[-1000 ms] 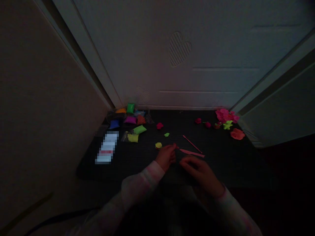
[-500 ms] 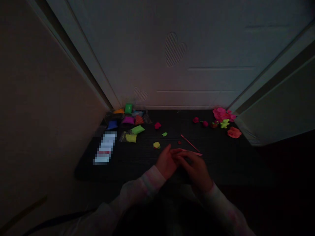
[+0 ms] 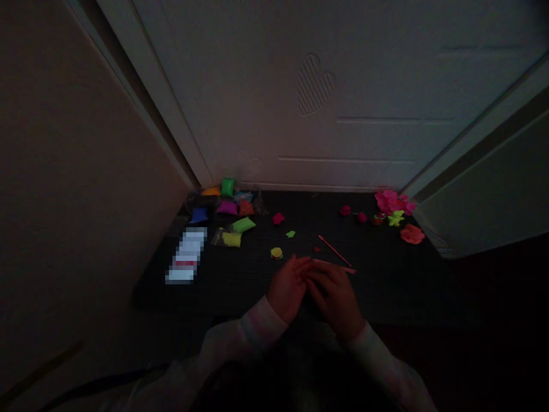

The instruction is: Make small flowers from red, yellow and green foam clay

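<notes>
Left hand [image 3: 288, 289] has its palm turned up and fingers stretched out; right hand [image 3: 338, 300], bent at the knuckles, meets it with its fingertips. Whether anything sits between them, I cannot tell.

Taking the hands as the clock's centre, a pale panel [image 3: 186, 256] lies at nine, blurred into blocks with one red band, its writing unreadable. At ten, clear plastic packets of soft, pillow-shaped stuff are heaped: blue [image 3: 199, 215], purple [image 3: 227, 207], green [image 3: 227, 187] and yellow [image 3: 232, 239] among them. Also at ten, closer in, is a round yellow-topped piece [image 3: 277, 253]. At eleven come a lumpy crimson blossom [image 3: 278, 219] and a flat, pointed lime leaf [image 3: 290, 234].

Door panel [image 3: 240, 86] at twelve bears ribbed, raised hearts. At one, just beyond the fingers, is a small dark-red scrap [image 3: 317, 249]. At two, a slim pink rod [image 3: 334, 250] slants on the dark, fine-grained tabletop [image 3: 386, 286]; a flat pink strip [image 3: 347, 269] pokes out past the right hand. Farther toward two sit ruffled pink flowers [image 3: 390, 201], a knobbly yellow-green figure [image 3: 396, 218] and a crinkled coral disc [image 3: 412, 233].
</notes>
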Demonstrator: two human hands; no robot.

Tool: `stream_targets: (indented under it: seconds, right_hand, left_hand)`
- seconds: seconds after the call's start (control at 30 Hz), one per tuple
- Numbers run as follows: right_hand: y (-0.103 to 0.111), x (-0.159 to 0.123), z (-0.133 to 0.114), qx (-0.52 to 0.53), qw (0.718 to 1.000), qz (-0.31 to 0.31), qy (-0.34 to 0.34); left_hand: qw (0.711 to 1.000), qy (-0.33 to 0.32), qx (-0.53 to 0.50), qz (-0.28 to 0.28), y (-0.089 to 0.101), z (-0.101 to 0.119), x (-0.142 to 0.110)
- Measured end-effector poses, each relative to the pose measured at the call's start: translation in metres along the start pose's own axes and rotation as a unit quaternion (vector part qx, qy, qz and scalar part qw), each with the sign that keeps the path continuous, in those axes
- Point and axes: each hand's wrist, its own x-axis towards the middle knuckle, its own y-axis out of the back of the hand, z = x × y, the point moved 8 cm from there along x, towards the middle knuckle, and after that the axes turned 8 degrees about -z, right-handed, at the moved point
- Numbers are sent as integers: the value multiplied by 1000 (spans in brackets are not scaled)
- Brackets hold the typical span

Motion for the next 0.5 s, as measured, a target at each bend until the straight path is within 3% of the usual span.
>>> stream_targets:
  seconds: [0.2, 0.37, 0.5]
  right_hand:
    - [3, 7, -1, 34, 999, -14, -2]
    - [6, 16, -29, 97, 994, -40, 27]
    - [5, 15, -43, 19, 999, -26, 39]
  left_hand:
    - [1000, -11, 18, -12, -2, 7, -7]
    - [999, 1, -8, -40, -3, 11, -4]
    - [996, 35, -54, -58, -4, 8, -2]
